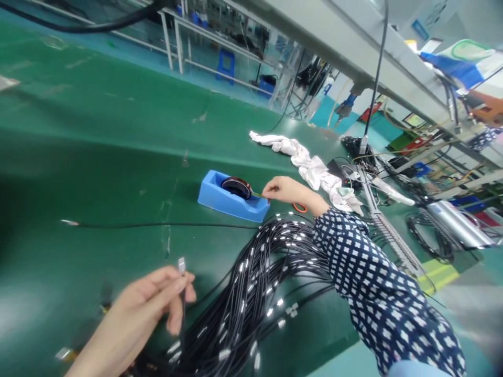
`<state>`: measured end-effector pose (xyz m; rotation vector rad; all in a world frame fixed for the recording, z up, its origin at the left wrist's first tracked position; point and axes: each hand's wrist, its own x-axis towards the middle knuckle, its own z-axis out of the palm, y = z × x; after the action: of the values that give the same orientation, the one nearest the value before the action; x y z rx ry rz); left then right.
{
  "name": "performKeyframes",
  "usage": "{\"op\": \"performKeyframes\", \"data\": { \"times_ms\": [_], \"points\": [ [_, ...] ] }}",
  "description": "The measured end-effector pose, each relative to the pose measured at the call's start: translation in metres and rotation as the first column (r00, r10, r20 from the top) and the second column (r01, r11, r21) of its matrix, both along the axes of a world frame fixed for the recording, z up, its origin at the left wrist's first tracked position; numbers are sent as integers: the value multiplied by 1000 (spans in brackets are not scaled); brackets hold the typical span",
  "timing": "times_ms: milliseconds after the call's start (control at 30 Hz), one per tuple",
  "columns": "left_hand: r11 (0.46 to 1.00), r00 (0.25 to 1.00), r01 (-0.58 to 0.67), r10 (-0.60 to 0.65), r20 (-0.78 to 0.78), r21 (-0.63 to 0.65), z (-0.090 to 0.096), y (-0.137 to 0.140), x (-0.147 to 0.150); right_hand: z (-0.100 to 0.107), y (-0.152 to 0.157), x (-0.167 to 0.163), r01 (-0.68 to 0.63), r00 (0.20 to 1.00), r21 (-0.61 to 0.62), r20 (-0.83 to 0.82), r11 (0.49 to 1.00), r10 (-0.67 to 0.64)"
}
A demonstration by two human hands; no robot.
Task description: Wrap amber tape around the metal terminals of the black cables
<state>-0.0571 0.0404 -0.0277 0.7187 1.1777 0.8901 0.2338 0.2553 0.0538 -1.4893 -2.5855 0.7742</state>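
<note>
L hand (151, 303) pinching cable plug (181, 265), R hand (285, 190) gripping tape end at dispenser (231, 201)

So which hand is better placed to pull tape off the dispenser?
Probably the right hand: its fingers already pinch the tape end beside the blue dispenser. The left hand is nearer the camera, holding a cable connector.

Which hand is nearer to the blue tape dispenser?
The right hand. It is at the end of the tape dispenser, pinching the tape end. The left hand is far in front of it, holding a cable connector above the cable bundle.
</note>
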Motion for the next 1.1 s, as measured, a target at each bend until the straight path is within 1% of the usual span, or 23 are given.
{"op": "performKeyframes", "data": {
  "times_ms": [100,200,400,500,633,867,1100],
  "points": [
    [998,998,55,-55,-21,22,-2,1,-3,1,12,2,-49,999,-110,2,993,49],
    [998,997,69,-68,-18,15,-4,2,-7,4,18,5,-70,997,-169,10,983,72],
    [996,996,92,-93,-16,-11,-7,2,-9,14,12,14,-27,999,-198,38,980,35],
    [994,994,106,-106,-31,-20,-8,2,-9,16,10,18,-1,999,-221,40,975,10],
    [992,992,121,-122,-39,-33,-7,2,-8,10,13,24,29,1000,-244,17,969,-25],
    [996,997,80,-81,-14,-37,-9,3,-7,-5,18,31,53,998,-299,-21,953,-62],
    [997,998,65,-65,23,-35,-14,2,-10,-2,11,26,102,993,-322,-26,941,-116]
  ]
}}
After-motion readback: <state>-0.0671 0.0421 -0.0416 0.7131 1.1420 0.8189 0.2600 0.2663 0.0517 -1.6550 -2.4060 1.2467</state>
